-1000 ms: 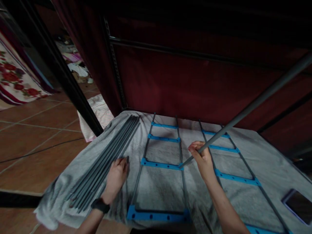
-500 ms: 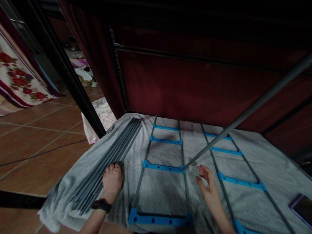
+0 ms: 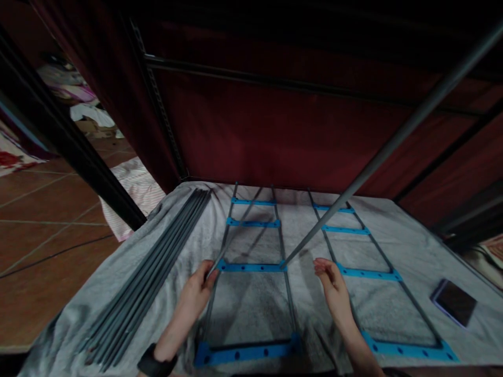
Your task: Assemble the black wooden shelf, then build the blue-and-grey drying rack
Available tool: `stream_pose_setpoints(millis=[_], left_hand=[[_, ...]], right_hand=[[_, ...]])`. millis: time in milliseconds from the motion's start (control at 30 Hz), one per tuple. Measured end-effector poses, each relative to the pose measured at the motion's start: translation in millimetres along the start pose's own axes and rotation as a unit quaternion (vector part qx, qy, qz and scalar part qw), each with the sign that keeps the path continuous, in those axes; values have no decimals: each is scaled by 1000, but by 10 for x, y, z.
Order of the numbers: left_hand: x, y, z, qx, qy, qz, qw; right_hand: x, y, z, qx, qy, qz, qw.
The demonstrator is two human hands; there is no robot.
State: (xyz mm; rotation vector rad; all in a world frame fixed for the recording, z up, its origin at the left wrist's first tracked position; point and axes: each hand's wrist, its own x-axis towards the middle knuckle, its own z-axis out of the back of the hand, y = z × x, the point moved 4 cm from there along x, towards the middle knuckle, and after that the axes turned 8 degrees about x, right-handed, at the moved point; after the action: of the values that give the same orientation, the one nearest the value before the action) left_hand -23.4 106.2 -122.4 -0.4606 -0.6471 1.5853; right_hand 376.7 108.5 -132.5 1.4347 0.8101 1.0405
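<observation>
My left hand [image 3: 198, 293], wearing a dark wristband, pinches the near end of a thin grey rod [image 3: 247, 210]. That rod slants away over the left ladder-like frame of grey rods and blue bars [image 3: 251, 268]. Another grey rod [image 3: 381, 162] rises at a slant from the right end of a middle blue bar toward the upper right. My right hand [image 3: 332, 285] holds nothing; its fingers curve, thumb apart, between the left frame and a second similar frame [image 3: 371, 274]. A bundle of grey rods [image 3: 157, 267] lies left of my left hand.
A grey blanket [image 3: 396, 230] covers the surface under everything. On the right lies a phone [image 3: 454, 302]. A dark red curtain [image 3: 275, 136] hangs behind. At the left stands a black post [image 3: 78, 152], with tiled floor [image 3: 43, 209] beyond it.
My left hand has lifted one rod off the bundle and carried it right, over the left frame. My right hand's fingers have drawn closer together. The view has shifted right.
</observation>
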Motion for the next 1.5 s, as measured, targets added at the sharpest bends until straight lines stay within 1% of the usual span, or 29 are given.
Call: stream_pose_setpoints(millis=[67, 133, 233, 300, 400, 467, 567, 633, 700, 767, 833, 900, 967, 1067, 1167, 1233, 1300, 1367, 1500], left_hand=[[29, -288, -148, -7, 45, -39, 998], [68, -533, -294, 27, 84, -72, 993], [134, -824, -477, 67, 116, -133, 982], [175, -959, -572, 88, 124, -163, 975], [225, -1080, -668, 101, 126, -182, 970], [247, -1123, -709, 91, 126, -186, 970], [270, -1169, -762, 77, 130, -187, 971], [284, -1215, -802, 73, 133, -191, 970], [297, -1284, -849, 70, 137, -201, 967], [309, -1362, -893, 68, 139, -214, 965], [323, -1425, -910, 66, 130, -227, 963], [341, -1441, -884, 59, 106, -241, 963], [370, -1380, -811, 50, 64, -242, 967], [444, -1132, -664, 21, -1, -202, 979], [535, -795, -565, 0, -30, -164, 986], [594, -577, -536, 13, -40, -148, 988], [648, -385, -528, 43, -47, -132, 989], [691, -227, -529, 69, -55, -119, 989], [760, 13, -550, 107, -59, -97, 988]], right_hand=[[141, 40, -88, 23, 9, -6, 1000], [279, 81, -200, 52, 27, -25, 998], [436, 130, -387, 117, 57, -82, 988], [497, 158, -512, 173, 83, -124, 974], [550, 167, -653, 248, 107, -175, 947], [578, 128, -683, 280, 85, -199, 935], [605, 41, -692, 301, 40, -223, 927], [608, 5, -724, 309, 33, -240, 919], [607, 6, -795, 321, 52, -266, 907], [626, 54, -887, 335, 94, -285, 893], [709, 146, -941, 344, 128, -271, 890], [881, 260, -914, 352, 126, -222, 900], [1118, 374, -814, 362, 101, -171, 911], [1500, 527, -614, 380, 64, -119, 915], [1802, 676, -443, 409, 15, -43, 911], [1924, 760, -390, 421, -26, 11, 907], [1998, 825, -401, 413, -57, 46, 908], [2051, 887, -458, 398, -73, 66, 912], [2144, 1050, -606, 374, -77, 104, 918]])
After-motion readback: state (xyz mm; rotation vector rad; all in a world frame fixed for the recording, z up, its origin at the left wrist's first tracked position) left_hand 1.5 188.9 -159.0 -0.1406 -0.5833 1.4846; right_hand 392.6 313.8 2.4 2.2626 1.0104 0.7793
